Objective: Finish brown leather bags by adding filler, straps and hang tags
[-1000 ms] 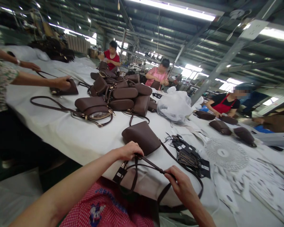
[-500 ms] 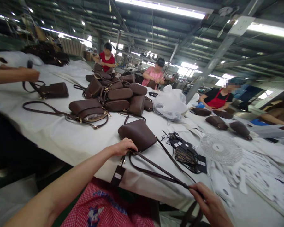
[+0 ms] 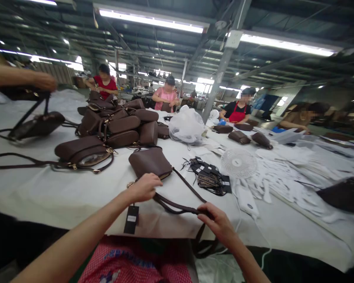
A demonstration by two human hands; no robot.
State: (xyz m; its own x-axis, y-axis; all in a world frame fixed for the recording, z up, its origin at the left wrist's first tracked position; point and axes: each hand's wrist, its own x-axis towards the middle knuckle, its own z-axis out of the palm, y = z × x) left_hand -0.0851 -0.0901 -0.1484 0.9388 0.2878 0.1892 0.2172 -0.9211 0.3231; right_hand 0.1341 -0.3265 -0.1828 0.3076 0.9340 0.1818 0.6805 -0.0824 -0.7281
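Note:
A dark brown shoulder bag (image 3: 149,162) lies near the table's front edge, its opening side toward me. My left hand (image 3: 146,187) is closed at that side, fingers curled over the near edge where the strap comes out; the fingertips are partly hidden. To the right, my right hand (image 3: 216,221) grips the bag's long strap (image 3: 177,205), gathered in several strands, and a loop of it dangles past the table edge. Below my left wrist a black hang tag (image 3: 131,219) with a white label hangs from the bag.
Several brown bags (image 3: 122,125) are piled beyond, left of a clear plastic bag (image 3: 186,125). Black hang tags (image 3: 208,177), a white fan (image 3: 238,163) and white strips lie to the right. A co-worker's hand (image 3: 44,81) holds another bag's strap at left; other people work across the table.
My view has turned right and levelled. My right hand has come closer to my left along the strap, which is slacker. The co-worker at left has lifted a bag by its strap.

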